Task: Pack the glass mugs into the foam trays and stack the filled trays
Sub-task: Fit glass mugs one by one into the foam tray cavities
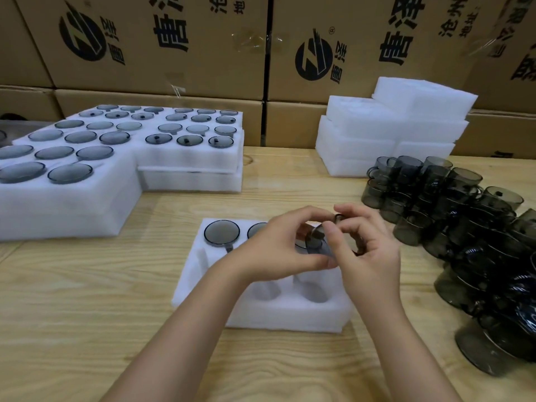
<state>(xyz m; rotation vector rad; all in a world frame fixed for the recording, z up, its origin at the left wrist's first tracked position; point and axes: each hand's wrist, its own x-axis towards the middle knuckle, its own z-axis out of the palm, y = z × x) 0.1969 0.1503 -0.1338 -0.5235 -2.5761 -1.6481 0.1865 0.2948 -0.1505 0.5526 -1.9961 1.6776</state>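
Foam tray (203, 274) at view centre on wooden table (87, 300). Two mugs seated rim-up in its far row: first mug (222, 232) at the tray's 10 o'clock corner, second mug (256, 230) just beside it. The near pockets that show hold nothing.

Left hand (278, 248) and right hand (368, 250) meet above the tray's 1 o'clock pocket, fingers of both curled round a tilted held mug (317, 245).

Loose mug pile (464, 227) at 3 o'clock. Filled tray stacks (116, 175) at 10 o'clock. Empty tray stack (391, 132) at 1 o'clock. Cardboard boxes (174, 39) at 12 o'clock.
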